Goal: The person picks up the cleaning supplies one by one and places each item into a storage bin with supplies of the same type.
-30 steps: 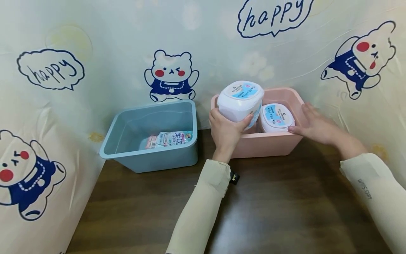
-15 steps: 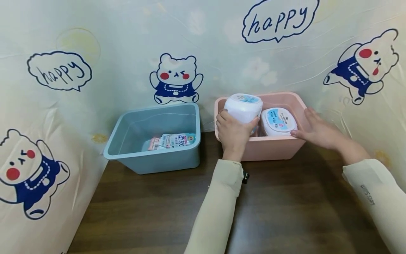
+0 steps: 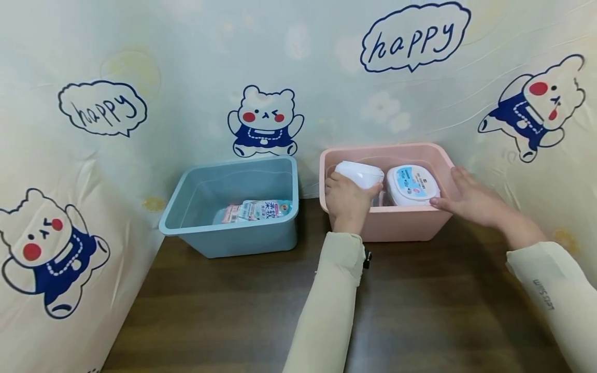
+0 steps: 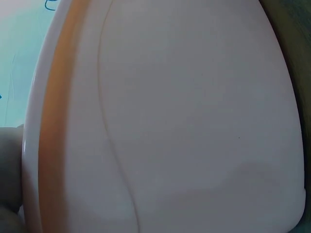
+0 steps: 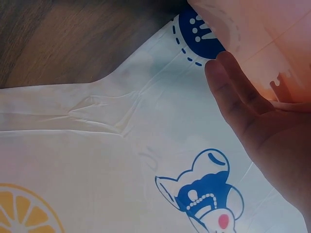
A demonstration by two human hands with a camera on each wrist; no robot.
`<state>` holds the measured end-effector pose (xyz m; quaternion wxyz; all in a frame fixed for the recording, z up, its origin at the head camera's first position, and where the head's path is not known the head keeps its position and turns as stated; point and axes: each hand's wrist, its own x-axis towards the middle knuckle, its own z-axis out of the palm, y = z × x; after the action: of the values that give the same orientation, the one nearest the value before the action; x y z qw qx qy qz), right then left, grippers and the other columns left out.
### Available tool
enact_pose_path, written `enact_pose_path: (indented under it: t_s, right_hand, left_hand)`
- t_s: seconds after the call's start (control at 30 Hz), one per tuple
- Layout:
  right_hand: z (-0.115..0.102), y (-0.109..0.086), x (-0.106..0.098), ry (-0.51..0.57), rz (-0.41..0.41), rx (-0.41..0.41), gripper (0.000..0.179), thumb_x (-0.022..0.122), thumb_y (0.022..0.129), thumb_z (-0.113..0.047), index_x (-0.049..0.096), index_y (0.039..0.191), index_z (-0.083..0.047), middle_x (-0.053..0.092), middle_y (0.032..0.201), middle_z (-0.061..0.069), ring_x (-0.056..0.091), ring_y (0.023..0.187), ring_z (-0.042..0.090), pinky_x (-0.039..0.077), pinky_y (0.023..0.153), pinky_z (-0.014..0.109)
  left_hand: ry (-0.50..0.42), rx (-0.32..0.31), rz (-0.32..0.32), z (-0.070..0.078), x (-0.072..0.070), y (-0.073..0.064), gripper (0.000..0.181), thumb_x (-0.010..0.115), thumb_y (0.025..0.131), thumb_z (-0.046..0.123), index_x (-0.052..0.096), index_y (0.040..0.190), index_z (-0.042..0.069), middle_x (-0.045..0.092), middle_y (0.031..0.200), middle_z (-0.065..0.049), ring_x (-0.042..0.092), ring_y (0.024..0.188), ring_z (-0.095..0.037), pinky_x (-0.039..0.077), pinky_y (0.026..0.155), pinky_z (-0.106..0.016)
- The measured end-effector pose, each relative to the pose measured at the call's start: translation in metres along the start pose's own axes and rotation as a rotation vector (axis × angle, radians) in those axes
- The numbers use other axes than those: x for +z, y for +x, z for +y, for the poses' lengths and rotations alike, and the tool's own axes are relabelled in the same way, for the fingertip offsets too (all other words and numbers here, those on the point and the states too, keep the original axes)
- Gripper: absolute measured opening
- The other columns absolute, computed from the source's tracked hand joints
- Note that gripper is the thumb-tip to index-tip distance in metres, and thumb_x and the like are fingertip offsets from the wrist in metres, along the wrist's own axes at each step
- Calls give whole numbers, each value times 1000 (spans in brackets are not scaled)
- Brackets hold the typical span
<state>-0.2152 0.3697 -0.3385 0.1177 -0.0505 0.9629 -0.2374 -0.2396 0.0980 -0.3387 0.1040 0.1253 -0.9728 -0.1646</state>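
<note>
My left hand [image 3: 349, 203] grips a white plastic tub [image 3: 359, 173] from above and in front, inside the left part of a pink bin [image 3: 392, 224]. The tub is tilted, its lower part hidden by my hand and the bin's front wall. Beside it stands a second white tub [image 3: 413, 185] with a blue label on its lid. At the bin's right side my right hand [image 3: 473, 199] holds the rim, thumb over the front corner. In the right wrist view the fingers [image 5: 238, 90] lie along the outer wall. Pink plastic fills the left wrist view.
A blue bin [image 3: 233, 241] stands to the left, with several printed packets [image 3: 266, 209] inside. Both bins sit on a dark wooden table [image 3: 224, 305]. Behind them hangs a patterned cloth [image 3: 196, 62] with bears and lettering, which also runs along both sides.
My left hand has lowered the white tub from above the rim into the left part of the pink bin. The right hand stays at the bin's right side. The head view has shifted slightly.
</note>
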Motion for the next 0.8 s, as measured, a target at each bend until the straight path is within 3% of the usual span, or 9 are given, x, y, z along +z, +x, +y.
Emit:
enact_pose_path:
  t_s: [0.2, 0.33, 0.53, 0.67, 0.8]
  right_hand:
    - [0, 1, 2, -18, 2, -18, 117, 55, 92, -69, -19, 157, -6, -24, 162, 23, -14, 147, 50, 7, 105, 78]
    - [1, -2, 2, -21, 7, -8, 118, 55, 91, -71, -19, 157, -6, -23, 162, 23, -12, 146, 52, 8, 103, 80]
    - [2, -4, 6, -19, 2, 6, 119, 55, 90, -73, -18, 158, -7, -22, 162, 23, -9, 146, 53, 9, 102, 81]
    - [2, -3, 4, -17, 7, 2, 118, 54, 91, -72, -19, 157, -8, -23, 162, 22, -11, 147, 52, 9, 103, 80]
    - [2, -3, 1, -3, 14, 4, 118, 55, 90, -72, -19, 158, -9, -22, 163, 21, -12, 147, 50, 8, 104, 79]
  left_hand:
    - [75, -2, -84, -1, 0, 2, 120, 66, 67, 87, 42, 140, -5, 59, 111, -15, 66, 86, -22, 58, 73, -32]
    - [119, 32, -200, -1, -3, 5, 113, 65, 71, 85, 45, 140, -3, 61, 113, -13, 64, 80, -20, 57, 65, -32]
    - [87, 64, -347, -5, -13, 5, 90, 73, 76, 72, 56, 133, 5, 64, 109, -6, 63, 89, -19, 55, 73, -33]
    - [54, 119, -398, -6, -20, 6, 58, 78, 84, 54, 67, 122, 12, 68, 102, -3, 63, 86, -19, 53, 77, -36]
    - [80, 135, -439, -4, -16, 12, 48, 78, 86, 44, 69, 122, 13, 69, 103, -3, 63, 86, -20, 53, 78, -37]
